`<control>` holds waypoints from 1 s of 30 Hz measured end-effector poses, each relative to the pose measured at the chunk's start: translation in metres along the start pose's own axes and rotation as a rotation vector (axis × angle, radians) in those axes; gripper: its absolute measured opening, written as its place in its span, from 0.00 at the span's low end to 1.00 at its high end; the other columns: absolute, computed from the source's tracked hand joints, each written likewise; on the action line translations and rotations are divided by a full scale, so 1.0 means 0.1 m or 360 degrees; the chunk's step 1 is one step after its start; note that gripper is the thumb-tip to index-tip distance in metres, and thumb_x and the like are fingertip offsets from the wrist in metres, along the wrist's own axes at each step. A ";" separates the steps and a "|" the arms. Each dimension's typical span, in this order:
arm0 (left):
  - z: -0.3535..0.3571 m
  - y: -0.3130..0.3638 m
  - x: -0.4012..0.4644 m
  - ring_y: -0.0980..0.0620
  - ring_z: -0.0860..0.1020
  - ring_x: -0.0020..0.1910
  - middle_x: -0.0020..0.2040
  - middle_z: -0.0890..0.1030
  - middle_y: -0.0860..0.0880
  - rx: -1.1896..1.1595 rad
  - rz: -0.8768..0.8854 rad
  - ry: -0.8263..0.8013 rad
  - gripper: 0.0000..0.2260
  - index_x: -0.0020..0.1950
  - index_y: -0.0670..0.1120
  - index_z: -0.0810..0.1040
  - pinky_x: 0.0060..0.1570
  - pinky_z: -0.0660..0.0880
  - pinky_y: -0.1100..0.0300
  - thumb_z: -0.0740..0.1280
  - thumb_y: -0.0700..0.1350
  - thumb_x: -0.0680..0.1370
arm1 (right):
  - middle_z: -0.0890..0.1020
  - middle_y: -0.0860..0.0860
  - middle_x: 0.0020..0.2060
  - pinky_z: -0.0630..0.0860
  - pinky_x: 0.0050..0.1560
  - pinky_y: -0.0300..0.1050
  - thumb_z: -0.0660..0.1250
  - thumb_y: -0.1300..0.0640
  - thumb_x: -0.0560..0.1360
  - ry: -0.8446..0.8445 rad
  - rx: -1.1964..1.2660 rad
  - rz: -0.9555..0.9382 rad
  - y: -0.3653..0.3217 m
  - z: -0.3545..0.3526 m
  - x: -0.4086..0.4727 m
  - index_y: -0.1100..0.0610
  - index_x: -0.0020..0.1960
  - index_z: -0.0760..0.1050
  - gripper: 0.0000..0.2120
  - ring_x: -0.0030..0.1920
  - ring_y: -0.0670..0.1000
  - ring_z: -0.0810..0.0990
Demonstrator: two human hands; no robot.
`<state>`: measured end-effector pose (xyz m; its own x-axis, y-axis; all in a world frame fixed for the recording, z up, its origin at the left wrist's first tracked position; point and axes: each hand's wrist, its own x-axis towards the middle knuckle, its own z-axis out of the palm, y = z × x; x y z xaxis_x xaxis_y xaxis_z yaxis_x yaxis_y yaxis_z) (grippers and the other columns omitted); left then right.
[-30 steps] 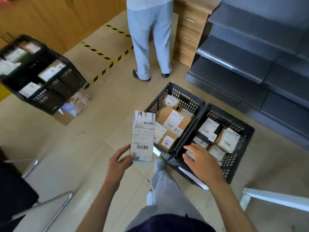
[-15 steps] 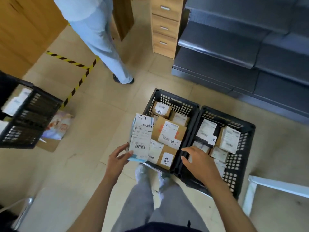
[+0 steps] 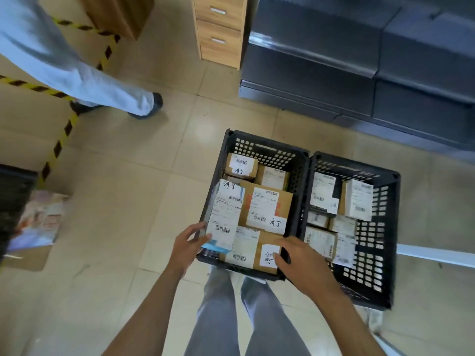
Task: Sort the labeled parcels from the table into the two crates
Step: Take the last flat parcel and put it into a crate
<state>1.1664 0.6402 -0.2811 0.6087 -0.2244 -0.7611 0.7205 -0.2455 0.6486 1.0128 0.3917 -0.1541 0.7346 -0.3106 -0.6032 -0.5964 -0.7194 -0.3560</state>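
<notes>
The left hand (image 3: 186,246) grip pinches the parcel (image 3: 225,214) by its near end; long axis points away, over the left crate (image 3: 267,147). The right hand (image 3: 299,263), fingers relaxed, rests on a boxed parcel (image 3: 257,251).

Two crates (image 3: 267,147) (image 3: 356,167); five parcels in the left; two hands (image 3: 187,246) (image 3: 299,260).

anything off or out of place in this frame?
Mostly tidy. One oddity: a flattened cardboard piece with a printed sheet lies loose on the floor at left, outside both crates. The parcel in the left hand is over the left crate, not yet released.
</notes>
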 end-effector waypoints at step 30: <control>0.74 -0.07 0.61 0.39 0.65 0.70 0.75 0.62 0.42 0.1728 0.0400 0.0399 0.40 0.80 0.59 0.60 0.62 0.72 0.37 0.77 0.57 0.74 | 0.77 0.41 0.64 0.77 0.59 0.47 0.63 0.48 0.82 -0.0003 0.0244 0.0163 -0.20 0.44 0.24 0.45 0.68 0.76 0.16 0.61 0.46 0.78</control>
<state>1.1744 0.5583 -0.3311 0.8320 -0.2176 -0.5103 -0.0245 -0.9334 0.3580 1.0274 0.4260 -0.1930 0.6670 -0.3758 -0.6433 -0.7105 -0.5809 -0.3972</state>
